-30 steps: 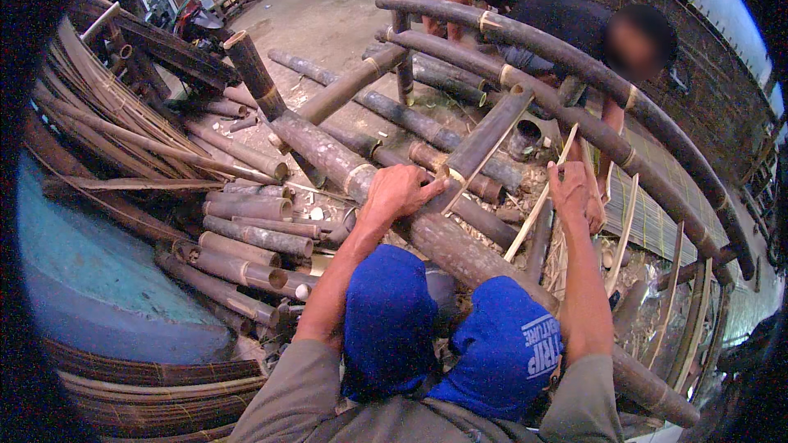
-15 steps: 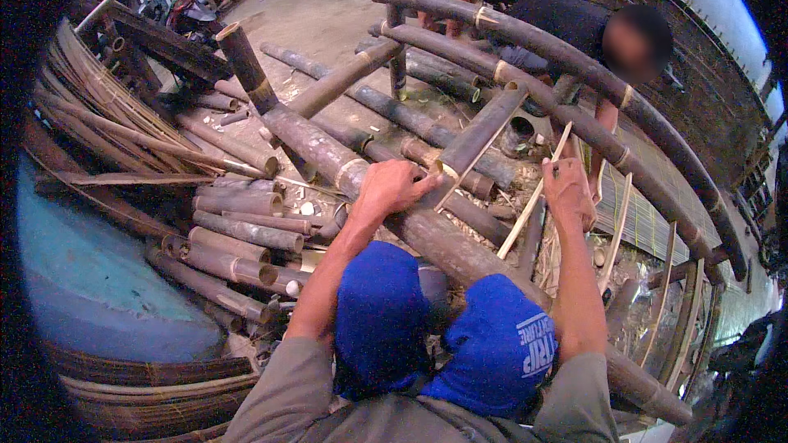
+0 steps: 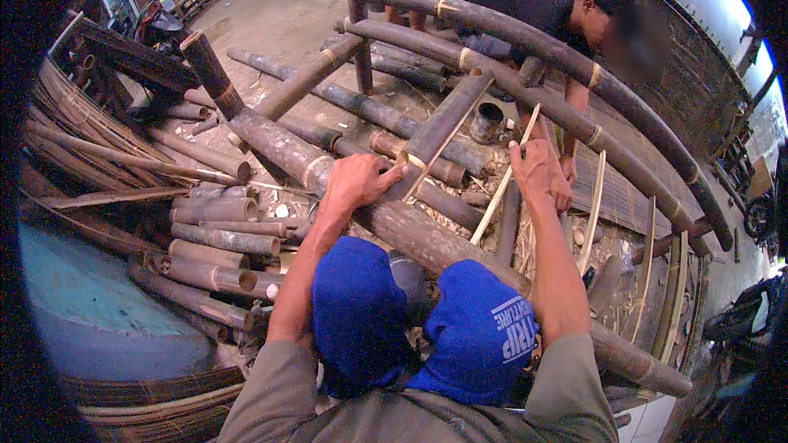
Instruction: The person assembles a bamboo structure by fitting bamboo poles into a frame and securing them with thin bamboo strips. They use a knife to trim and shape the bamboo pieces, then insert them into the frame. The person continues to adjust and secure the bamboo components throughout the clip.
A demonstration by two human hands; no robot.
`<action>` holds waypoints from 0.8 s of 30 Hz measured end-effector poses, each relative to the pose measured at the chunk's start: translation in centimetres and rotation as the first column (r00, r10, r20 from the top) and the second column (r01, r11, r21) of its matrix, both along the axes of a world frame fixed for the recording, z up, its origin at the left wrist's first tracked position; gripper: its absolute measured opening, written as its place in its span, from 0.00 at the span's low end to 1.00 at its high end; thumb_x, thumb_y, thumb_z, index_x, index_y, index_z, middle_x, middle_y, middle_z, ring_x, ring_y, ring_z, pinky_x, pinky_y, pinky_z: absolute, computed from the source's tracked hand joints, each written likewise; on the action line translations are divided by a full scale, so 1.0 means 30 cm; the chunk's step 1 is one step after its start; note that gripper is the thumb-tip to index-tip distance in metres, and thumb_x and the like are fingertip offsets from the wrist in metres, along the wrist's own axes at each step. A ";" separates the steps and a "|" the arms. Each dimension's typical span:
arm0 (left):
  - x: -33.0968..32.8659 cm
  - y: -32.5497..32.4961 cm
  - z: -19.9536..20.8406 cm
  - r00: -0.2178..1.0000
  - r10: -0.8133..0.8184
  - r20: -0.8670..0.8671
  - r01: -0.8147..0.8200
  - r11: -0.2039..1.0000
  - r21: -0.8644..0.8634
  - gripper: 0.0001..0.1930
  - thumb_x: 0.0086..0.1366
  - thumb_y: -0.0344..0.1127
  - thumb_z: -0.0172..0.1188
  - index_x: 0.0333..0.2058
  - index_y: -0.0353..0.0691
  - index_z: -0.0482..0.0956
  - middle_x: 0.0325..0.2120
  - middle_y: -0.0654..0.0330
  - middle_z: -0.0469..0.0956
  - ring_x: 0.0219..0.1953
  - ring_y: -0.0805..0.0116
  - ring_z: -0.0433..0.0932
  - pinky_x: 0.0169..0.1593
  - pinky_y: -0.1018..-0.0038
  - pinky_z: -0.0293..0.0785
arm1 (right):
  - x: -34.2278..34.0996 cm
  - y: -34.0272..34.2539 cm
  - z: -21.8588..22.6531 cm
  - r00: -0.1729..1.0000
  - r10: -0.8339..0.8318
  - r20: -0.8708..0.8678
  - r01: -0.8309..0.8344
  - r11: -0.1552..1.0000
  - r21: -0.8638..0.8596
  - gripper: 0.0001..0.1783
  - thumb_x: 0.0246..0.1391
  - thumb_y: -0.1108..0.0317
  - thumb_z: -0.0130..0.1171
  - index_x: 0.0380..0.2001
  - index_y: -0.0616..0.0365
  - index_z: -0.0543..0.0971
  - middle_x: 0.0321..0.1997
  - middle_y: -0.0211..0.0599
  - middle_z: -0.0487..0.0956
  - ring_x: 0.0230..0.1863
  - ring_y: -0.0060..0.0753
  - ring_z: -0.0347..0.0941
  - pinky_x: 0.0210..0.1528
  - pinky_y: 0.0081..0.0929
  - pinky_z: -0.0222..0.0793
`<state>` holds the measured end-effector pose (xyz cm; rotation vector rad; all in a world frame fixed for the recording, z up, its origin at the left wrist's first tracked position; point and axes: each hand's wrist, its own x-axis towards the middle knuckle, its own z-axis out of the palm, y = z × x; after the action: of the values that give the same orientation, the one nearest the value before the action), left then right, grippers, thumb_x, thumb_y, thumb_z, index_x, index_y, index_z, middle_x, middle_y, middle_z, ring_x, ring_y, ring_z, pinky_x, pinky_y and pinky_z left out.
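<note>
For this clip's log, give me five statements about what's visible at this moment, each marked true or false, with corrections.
1. The person's left hand lies over the thick, brown bamboo pole. True.
2. The person's right hand is at the thin, pale bamboo strip. True.
3. Both these hands wear gloves. False: both are bare.
4. The co-worker in the black shirt stands upright. False: they bend forward.
5. The bright blue cloth over the person's knees bears pale print. True.
</note>
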<state>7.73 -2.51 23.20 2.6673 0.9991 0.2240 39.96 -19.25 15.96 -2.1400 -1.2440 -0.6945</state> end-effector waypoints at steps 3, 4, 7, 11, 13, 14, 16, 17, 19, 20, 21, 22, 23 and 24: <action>-0.009 0.003 0.002 1.000 0.008 -0.004 -0.008 1.000 -0.004 0.34 0.63 0.69 0.49 0.28 0.40 0.86 0.28 0.44 0.82 0.35 0.44 0.82 0.41 0.52 0.76 | -0.024 -0.004 0.024 0.999 0.044 -0.023 -0.043 0.998 0.040 0.18 0.57 0.56 0.60 0.38 0.61 0.76 0.39 0.55 0.77 0.43 0.57 0.74 0.45 0.48 0.71; -0.013 0.002 0.004 1.000 0.017 -0.008 -0.017 1.000 -0.004 0.34 0.63 0.69 0.49 0.28 0.40 0.86 0.27 0.44 0.82 0.35 0.44 0.82 0.41 0.52 0.76 | -0.042 0.002 0.037 0.989 0.009 -0.147 -0.004 0.999 0.035 0.17 0.58 0.56 0.60 0.37 0.62 0.76 0.38 0.55 0.77 0.43 0.56 0.73 0.45 0.48 0.71; -0.004 -0.015 0.030 1.000 0.008 -0.020 -0.008 1.000 -0.030 0.35 0.64 0.69 0.48 0.28 0.40 0.85 0.26 0.44 0.82 0.35 0.45 0.82 0.41 0.52 0.75 | -0.032 0.001 0.038 0.909 -0.067 -0.412 0.085 0.996 0.024 0.18 0.58 0.55 0.60 0.38 0.62 0.77 0.37 0.55 0.78 0.46 0.55 0.71 0.46 0.49 0.70; -0.013 -0.009 0.028 0.999 -0.025 0.023 0.025 1.000 -0.019 0.35 0.64 0.69 0.48 0.25 0.39 0.84 0.25 0.45 0.82 0.34 0.44 0.82 0.40 0.52 0.75 | -0.007 -0.024 0.023 0.987 -0.022 -0.160 0.019 1.000 -0.015 0.21 0.59 0.55 0.59 0.45 0.63 0.75 0.44 0.59 0.78 0.46 0.60 0.73 0.50 0.50 0.68; -0.007 0.001 0.014 1.000 -0.010 0.003 0.010 0.999 -0.050 0.35 0.64 0.69 0.49 0.25 0.39 0.84 0.25 0.45 0.82 0.34 0.44 0.82 0.40 0.52 0.75 | -0.019 -0.010 0.018 0.972 0.000 -0.235 0.016 0.998 0.068 0.19 0.58 0.56 0.60 0.39 0.64 0.77 0.41 0.56 0.77 0.42 0.58 0.72 0.48 0.49 0.68; -0.007 0.006 0.003 1.000 -0.001 -0.006 0.000 0.998 -0.065 0.35 0.64 0.69 0.49 0.26 0.39 0.84 0.25 0.45 0.82 0.34 0.44 0.82 0.40 0.52 0.75 | -0.024 0.000 0.016 0.963 0.015 -0.269 0.014 0.994 0.108 0.18 0.58 0.57 0.60 0.36 0.65 0.78 0.39 0.55 0.76 0.40 0.57 0.72 0.47 0.49 0.69; -0.009 0.015 -0.023 0.999 -0.006 0.035 0.008 0.999 -0.044 0.35 0.64 0.69 0.49 0.26 0.39 0.85 0.25 0.45 0.82 0.34 0.45 0.82 0.40 0.52 0.76 | -0.029 0.004 0.016 0.957 0.022 -0.288 0.002 0.997 0.082 0.19 0.58 0.57 0.61 0.35 0.66 0.78 0.38 0.54 0.76 0.41 0.57 0.73 0.47 0.48 0.69; -0.009 0.015 -0.026 0.998 -0.012 0.055 0.014 0.999 -0.033 0.35 0.64 0.69 0.49 0.26 0.39 0.85 0.25 0.45 0.82 0.33 0.45 0.82 0.40 0.53 0.76 | -0.017 -0.005 0.019 0.959 0.002 -0.282 0.002 1.000 0.015 0.19 0.58 0.56 0.60 0.37 0.66 0.78 0.39 0.55 0.77 0.43 0.57 0.73 0.47 0.48 0.69; -0.013 0.013 -0.032 0.996 -0.014 0.084 0.016 1.000 -0.023 0.35 0.64 0.69 0.49 0.27 0.40 0.85 0.26 0.45 0.82 0.33 0.45 0.82 0.40 0.53 0.76 | 0.001 -0.012 0.022 0.986 -0.026 -0.165 0.014 0.997 -0.075 0.22 0.59 0.55 0.60 0.42 0.66 0.77 0.44 0.57 0.78 0.46 0.57 0.74 0.49 0.47 0.70; -0.011 0.010 -0.028 0.995 -0.019 0.101 0.020 1.000 -0.016 0.35 0.64 0.69 0.49 0.27 0.40 0.86 0.26 0.45 0.82 0.33 0.45 0.82 0.40 0.53 0.76 | 0.006 -0.012 0.020 0.985 -0.025 -0.172 0.018 0.999 -0.041 0.21 0.59 0.55 0.59 0.42 0.65 0.77 0.43 0.56 0.78 0.46 0.56 0.74 0.48 0.47 0.70; -0.008 0.006 -0.025 0.995 -0.018 0.095 0.019 1.000 -0.012 0.35 0.64 0.69 0.49 0.27 0.40 0.86 0.26 0.45 0.82 0.33 0.45 0.82 0.40 0.54 0.76 | 0.010 -0.011 0.016 0.984 -0.023 -0.179 0.023 1.000 -0.007 0.21 0.59 0.55 0.59 0.42 0.65 0.77 0.42 0.55 0.78 0.46 0.55 0.74 0.48 0.46 0.70; -0.006 0.002 -0.022 0.996 -0.018 0.089 0.019 1.000 -0.008 0.34 0.64 0.69 0.49 0.26 0.40 0.86 0.26 0.45 0.82 0.33 0.45 0.82 0.40 0.54 0.76 | 0.013 -0.011 0.011 0.982 -0.022 -0.186 0.028 0.999 0.028 0.20 0.59 0.55 0.59 0.42 0.64 0.77 0.42 0.55 0.78 0.45 0.54 0.75 0.48 0.46 0.70; -0.012 0.003 -0.020 0.997 -0.011 0.077 0.011 1.000 -0.004 0.34 0.64 0.69 0.49 0.26 0.41 0.86 0.25 0.45 0.82 0.33 0.45 0.82 0.40 0.54 0.76 | -0.011 -0.001 0.020 0.972 0.035 -0.231 -0.010 0.994 0.109 0.20 0.59 0.55 0.59 0.43 0.63 0.77 0.42 0.53 0.78 0.44 0.52 0.75 0.47 0.46 0.70; -0.017 0.009 -0.022 0.999 -0.009 0.036 0.009 1.000 -0.018 0.33 0.64 0.69 0.49 0.30 0.44 0.86 0.27 0.46 0.82 0.34 0.45 0.82 0.41 0.53 0.77 | -0.030 0.006 0.032 0.944 0.028 -0.330 0.004 0.995 0.095 0.20 0.60 0.55 0.59 0.43 0.63 0.77 0.42 0.53 0.79 0.44 0.52 0.75 0.47 0.46 0.70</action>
<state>7.21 -2.25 22.56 2.6411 0.9732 0.2589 39.05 -19.07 16.93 -2.0644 -1.0211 -0.3587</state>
